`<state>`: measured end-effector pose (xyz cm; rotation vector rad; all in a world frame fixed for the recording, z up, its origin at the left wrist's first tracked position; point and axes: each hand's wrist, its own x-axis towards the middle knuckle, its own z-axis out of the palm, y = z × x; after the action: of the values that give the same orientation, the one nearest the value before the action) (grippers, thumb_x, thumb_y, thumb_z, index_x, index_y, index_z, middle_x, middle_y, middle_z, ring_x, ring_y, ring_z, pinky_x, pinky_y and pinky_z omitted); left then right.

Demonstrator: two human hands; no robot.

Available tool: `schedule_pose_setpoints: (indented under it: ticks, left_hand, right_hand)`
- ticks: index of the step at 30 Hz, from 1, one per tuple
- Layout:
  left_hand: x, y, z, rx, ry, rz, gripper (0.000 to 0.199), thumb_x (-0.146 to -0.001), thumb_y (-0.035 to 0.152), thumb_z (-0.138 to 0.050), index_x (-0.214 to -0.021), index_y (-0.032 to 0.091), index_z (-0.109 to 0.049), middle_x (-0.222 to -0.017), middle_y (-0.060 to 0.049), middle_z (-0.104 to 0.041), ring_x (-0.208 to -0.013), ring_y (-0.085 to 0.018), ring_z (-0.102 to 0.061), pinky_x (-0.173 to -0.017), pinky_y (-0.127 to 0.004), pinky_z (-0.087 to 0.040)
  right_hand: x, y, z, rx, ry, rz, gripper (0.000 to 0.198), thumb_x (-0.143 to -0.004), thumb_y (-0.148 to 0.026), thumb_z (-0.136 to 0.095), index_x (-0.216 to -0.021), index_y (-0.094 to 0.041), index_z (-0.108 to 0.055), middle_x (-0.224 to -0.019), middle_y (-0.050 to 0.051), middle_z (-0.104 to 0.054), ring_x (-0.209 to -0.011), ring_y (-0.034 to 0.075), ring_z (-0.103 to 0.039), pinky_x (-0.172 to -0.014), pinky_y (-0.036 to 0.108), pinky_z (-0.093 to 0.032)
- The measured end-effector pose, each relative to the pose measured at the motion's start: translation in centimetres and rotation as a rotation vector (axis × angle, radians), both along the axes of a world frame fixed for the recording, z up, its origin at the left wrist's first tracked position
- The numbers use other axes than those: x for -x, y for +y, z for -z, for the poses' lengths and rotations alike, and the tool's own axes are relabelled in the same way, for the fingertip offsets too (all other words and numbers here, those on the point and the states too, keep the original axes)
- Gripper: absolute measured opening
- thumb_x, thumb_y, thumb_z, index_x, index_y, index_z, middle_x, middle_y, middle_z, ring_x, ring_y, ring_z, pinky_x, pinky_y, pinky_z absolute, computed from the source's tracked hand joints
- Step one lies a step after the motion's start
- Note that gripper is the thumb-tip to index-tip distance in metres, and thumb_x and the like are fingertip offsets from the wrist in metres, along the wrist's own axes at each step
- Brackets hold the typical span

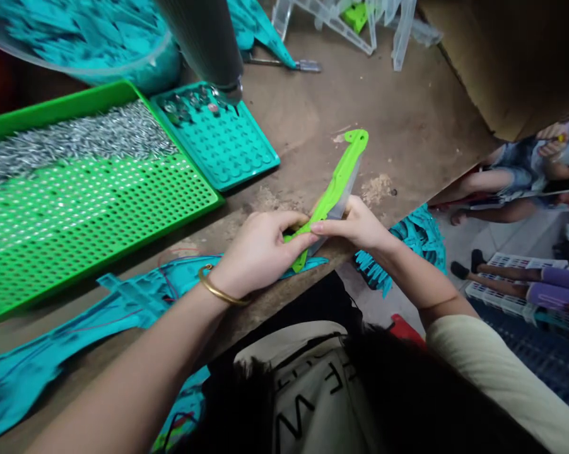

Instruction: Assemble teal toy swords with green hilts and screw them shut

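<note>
Both hands hold a long bright green plastic part (340, 176) with a hooked far end, tilted above the table's front edge. A translucent plastic strip (349, 189) lies along its right side. My left hand (268, 246), with a gold bangle (218, 290) at the wrist, is closed on the near end, thumb on top. My right hand (355, 224) pinches the middle from the right, its thumb across the green part; some of its fingers are hidden behind. Blue plastic pieces (171, 277) lie along the table edge beside my left forearm.
A green perforated tray (99, 208) holds many small metal screws (90, 139). Next to it is a blue tray (232, 145) with small metal parts, under a hanging dark power driver (209, 44). Clear plastic pieces (351, 25), a screwdriver (298, 64) and a cardboard box (492, 63) are farther back.
</note>
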<state>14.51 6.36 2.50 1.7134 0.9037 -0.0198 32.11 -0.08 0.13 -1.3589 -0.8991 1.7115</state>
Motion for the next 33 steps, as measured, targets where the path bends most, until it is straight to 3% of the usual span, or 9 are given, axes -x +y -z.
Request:
schedule_pose_setpoints:
  ticks: [3,7,9,13,17,22,27,33]
  left_hand:
    - [0.2,0.0,-0.1,-0.015,0.024,0.019,0.036,-0.083,0.047,-0.052,-0.094,0.019,-0.071,-0.069,0.001,-0.063,-0.052,-0.010,-0.043,-0.052,-0.024,-0.028]
    - [1.7,0.6,-0.4,-0.192,0.104,0.125,0.044,-0.078,0.055,-0.059,-0.103,0.019,-0.067,-0.095,-0.006,-0.068,-0.082,-0.021,-0.059,-0.070,-0.029,-0.041]
    - [2.6,0.9,-0.7,-0.256,0.208,0.199,0.043,-0.075,0.056,-0.063,-0.096,0.018,-0.067,-0.091,-0.008,-0.066,-0.085,-0.025,-0.059,-0.074,-0.033,-0.042]
    - [3.4,0.8,-1.4,-0.267,0.281,0.263,0.038,-0.080,0.056,-0.058,-0.080,0.019,-0.063,-0.071,-0.004,-0.059,-0.067,-0.020,-0.055,-0.068,-0.032,-0.039]
    - [3.4,0.1,-2.0,-0.382,0.223,0.234,0.034,-0.083,0.053,-0.054,-0.079,0.019,-0.058,-0.071,-0.003,-0.056,-0.066,-0.019,-0.053,-0.065,-0.030,-0.035]
    - [3.3,-0.8,-2.7,-0.445,0.266,0.224,0.027,-0.082,0.047,-0.057,-0.079,0.020,-0.056,-0.072,-0.005,-0.054,-0.068,-0.022,-0.053,-0.062,-0.031,-0.034]
    - [3.2,-1.1,-3.1,-0.494,0.311,0.223,0.027,-0.083,0.046,-0.056,-0.082,0.019,-0.056,-0.077,-0.007,-0.057,-0.073,-0.025,-0.056,-0.061,-0.032,-0.035]
    - [3.2,-0.5,-3.2,-0.501,0.296,0.206,0.026,-0.085,0.044,-0.053,-0.080,0.019,-0.055,-0.080,-0.008,-0.059,-0.076,-0.025,-0.058,-0.062,-0.033,-0.036]
  right_hand:
    - [0.1,-0.1,-0.1,-0.028,0.002,0.033,0.034,-0.068,-0.036,-0.079,-0.081,-0.010,-0.062,-0.074,-0.001,-0.064,-0.066,0.008,-0.059,-0.062,0.019,-0.048]
    - [-0.3,-0.1,-0.5,-0.062,-0.026,0.011,0.030,-0.070,-0.032,-0.078,-0.085,-0.011,-0.063,-0.079,-0.001,-0.065,-0.072,0.009,-0.061,-0.067,0.020,-0.049]
    - [-0.4,-0.1,-0.6,-0.080,-0.068,-0.001,0.031,-0.069,-0.033,-0.078,-0.086,-0.011,-0.063,-0.081,-0.001,-0.065,-0.074,0.009,-0.062,-0.070,0.021,-0.051]
    - [-0.1,-0.6,-0.3,-0.060,-0.082,0.031,0.039,-0.069,-0.039,-0.078,-0.091,-0.012,-0.062,-0.086,0.000,-0.066,-0.078,0.012,-0.064,-0.074,0.023,-0.053]
    - [1.2,-1.6,-0.4,-0.036,-0.013,0.034,0.052,-0.065,-0.042,-0.081,-0.104,-0.014,-0.060,-0.097,0.002,-0.068,-0.087,0.013,-0.066,-0.081,0.026,-0.055]
    - [2.3,-2.4,-0.5,-0.133,-0.128,0.021,0.039,-0.067,-0.042,-0.079,-0.089,-0.013,-0.066,-0.088,0.003,-0.069,-0.083,0.014,-0.065,-0.079,0.027,-0.055]
    - [2.4,-1.9,-0.2,-0.215,-0.100,0.056,0.034,-0.066,-0.038,-0.081,-0.086,-0.013,-0.067,-0.085,0.002,-0.069,-0.081,0.014,-0.064,-0.077,0.027,-0.054]
    - [2.3,-1.1,-0.3,-0.175,-0.113,0.050,0.039,-0.065,-0.041,-0.081,-0.088,-0.014,-0.065,-0.087,0.002,-0.069,-0.084,0.015,-0.064,-0.080,0.029,-0.055]
